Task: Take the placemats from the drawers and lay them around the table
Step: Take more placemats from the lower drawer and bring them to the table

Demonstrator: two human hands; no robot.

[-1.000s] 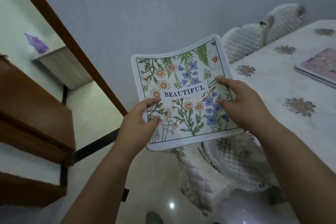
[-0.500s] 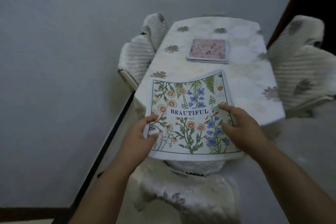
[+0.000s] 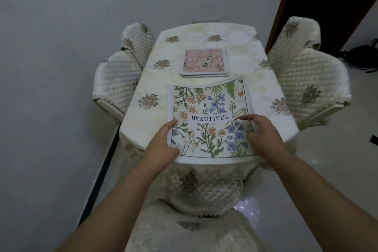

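A white floral placemat [image 3: 206, 112] printed with the word BEAUTIFUL lies over the near end of the table [image 3: 143, 120], its far right corner curled up. My left hand [image 3: 163, 142] grips its near left edge. My right hand [image 3: 260, 135] holds the near right side, fingers arched over the print. A small stack of pink floral placemats [image 3: 204, 61] rests in the middle of the table beyond it.
The table wears a cream cloth with brown flower motifs. Quilted covered chairs stand at the left [image 3: 120, 75], the right [image 3: 304, 75] and right below me [image 3: 204, 192]. A grey wall is behind; a dark doorway [image 3: 327, 6] opens at the right.
I turned from the drawers toward the table and brought the placemat forward and down over the table's near end. Both hands kept hold of it throughout.
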